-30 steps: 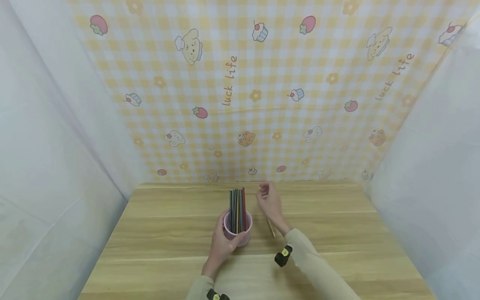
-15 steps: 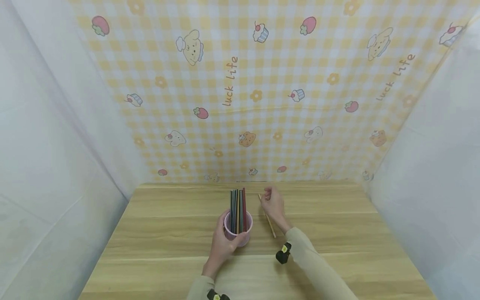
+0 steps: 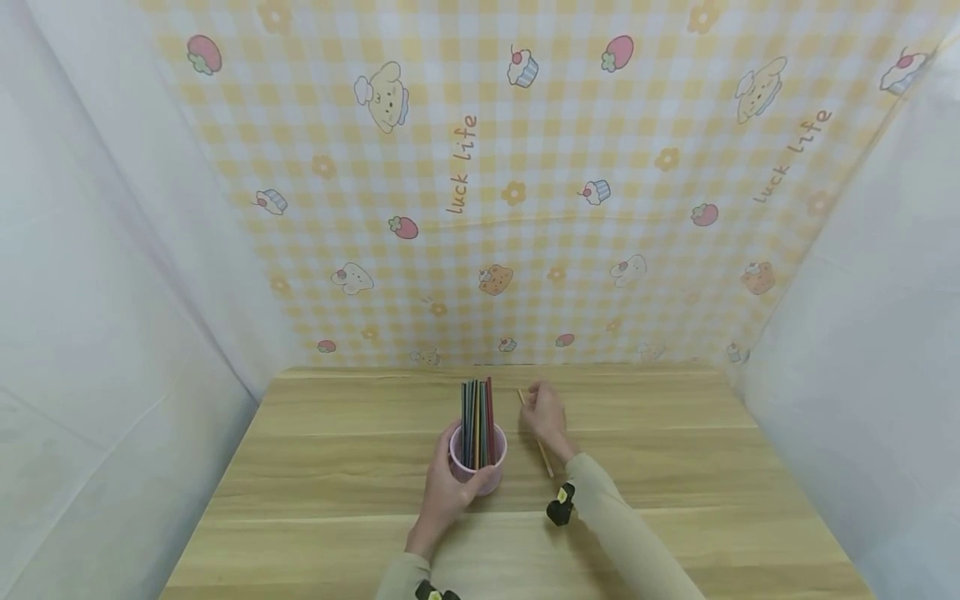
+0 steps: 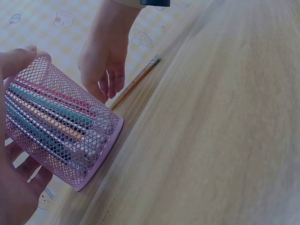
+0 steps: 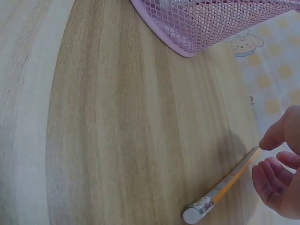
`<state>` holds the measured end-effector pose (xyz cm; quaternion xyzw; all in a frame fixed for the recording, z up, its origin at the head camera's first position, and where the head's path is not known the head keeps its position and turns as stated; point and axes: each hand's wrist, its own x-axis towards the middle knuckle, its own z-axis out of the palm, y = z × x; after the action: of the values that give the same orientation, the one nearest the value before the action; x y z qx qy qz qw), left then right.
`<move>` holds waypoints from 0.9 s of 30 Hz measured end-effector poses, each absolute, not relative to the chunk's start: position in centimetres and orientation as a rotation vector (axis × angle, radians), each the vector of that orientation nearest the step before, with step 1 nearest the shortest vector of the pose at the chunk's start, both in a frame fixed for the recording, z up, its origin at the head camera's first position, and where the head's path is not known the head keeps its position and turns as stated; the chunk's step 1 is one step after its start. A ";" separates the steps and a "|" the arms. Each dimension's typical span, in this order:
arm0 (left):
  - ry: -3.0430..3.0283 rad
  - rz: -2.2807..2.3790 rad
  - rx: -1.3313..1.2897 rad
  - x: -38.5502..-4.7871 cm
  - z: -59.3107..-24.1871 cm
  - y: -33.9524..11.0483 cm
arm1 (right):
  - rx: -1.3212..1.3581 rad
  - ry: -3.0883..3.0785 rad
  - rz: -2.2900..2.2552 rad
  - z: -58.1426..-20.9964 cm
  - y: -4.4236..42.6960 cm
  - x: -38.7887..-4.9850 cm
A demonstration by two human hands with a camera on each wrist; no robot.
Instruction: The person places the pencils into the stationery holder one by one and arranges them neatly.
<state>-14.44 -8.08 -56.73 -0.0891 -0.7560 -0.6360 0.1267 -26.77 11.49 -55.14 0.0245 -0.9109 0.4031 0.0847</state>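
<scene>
My left hand (image 3: 442, 498) grips a pink mesh pen cup (image 4: 65, 117) standing on the table, thumb on one side and fingers round the other. Several pencils (image 3: 476, 421) in dark, yellow, green and red stand in the cup. To its right a single pencil (image 5: 227, 183), yellow-orange with a white eraser end, lies on the tabletop. My right hand (image 3: 546, 415) is over the far part of that pencil. In the right wrist view, its thumb comes close to the pencil's far end, while the loosely bent fingers stay apart from the thumb. Contact there cannot be told.
The wood-grain table (image 3: 337, 492) reaches back to a yellow checked cloth (image 3: 420, 275) with cartoon prints. White sheets (image 3: 97, 333) hang at the left and right sides. A black wrist device (image 3: 560, 505) sits on the right sleeve.
My right hand has come slightly down and towards me over the loose pencil, and more of the pencil's far end now shows. The left hand and pen cup stay in place.
</scene>
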 end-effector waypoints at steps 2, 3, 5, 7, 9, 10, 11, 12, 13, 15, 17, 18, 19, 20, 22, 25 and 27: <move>-2.199 -1.850 -0.258 -14.4 -56.7 -8.1 | 0.062 -2.737 1.199 -55.3 11.6 -26.8; -2.199 -1.850 -0.256 -14.4 -56.7 -8.1 | 0.061 -2.749 1.202 -55.4 11.6 -26.8; -2.199 -1.847 -0.255 -14.4 -56.7 -8.1 | 0.060 -2.777 1.221 -55.5 11.7 -26.8; -2.199 -1.843 -0.252 -14.4 -56.7 -8.1 | 0.060 -2.801 1.239 -55.6 11.8 -26.7; -2.203 -1.848 -0.245 -14.4 -56.7 -8.1 | 0.067 -2.821 1.244 -55.7 12.0 -26.7; -2.199 -1.856 -0.241 -14.5 -56.7 -8.0 | 0.064 -2.829 1.244 -55.8 12.0 -26.7; -2.197 -1.865 -0.236 -14.5 -56.8 -8.0 | 0.061 -2.839 1.236 -55.9 12.0 -26.6; -2.198 -1.871 -0.231 -14.5 -56.8 -8.0 | 0.055 -2.851 1.229 -55.9 12.0 -26.6; -2.199 -1.876 -0.229 -14.5 -56.8 -8.0 | 0.048 -2.862 1.214 -55.9 12.0 -26.6; -2.198 -1.878 -0.229 -14.6 -56.8 -8.0 | 0.041 -2.894 1.173 -55.7 12.0 -26.6; -2.201 -1.874 -0.229 -14.6 -56.8 -8.0 | 0.037 -2.933 1.121 -55.5 12.0 -26.6; -2.203 -1.871 -0.231 -14.5 -56.7 -8.0 | 0.041 -2.952 1.090 -55.4 12.0 -26.6; -2.202 -1.867 -0.236 -14.5 -56.7 -8.0 | 0.043 -2.968 1.061 -55.3 12.1 -26.6; -2.200 -1.865 -0.239 -14.5 -56.7 -8.0 | 0.046 -2.983 1.032 -55.2 12.1 -26.6; -2.197 -1.858 -0.247 -14.5 -56.8 -8.0 | 0.046 -3.001 0.994 -55.1 12.1 -26.6; -2.192 -1.858 -0.251 -14.5 -56.8 -8.0 | 0.044 -3.012 0.989 -54.9 12.2 -26.5; -2.191 -1.864 -0.247 -14.5 -56.8 -8.0 | 0.045 -3.013 1.013 -54.8 12.2 -26.4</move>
<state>-14.52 -7.98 -56.80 -0.0848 -0.7527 -0.6405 0.1268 -26.42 12.25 -54.81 0.0141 -0.9476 0.3185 -0.0187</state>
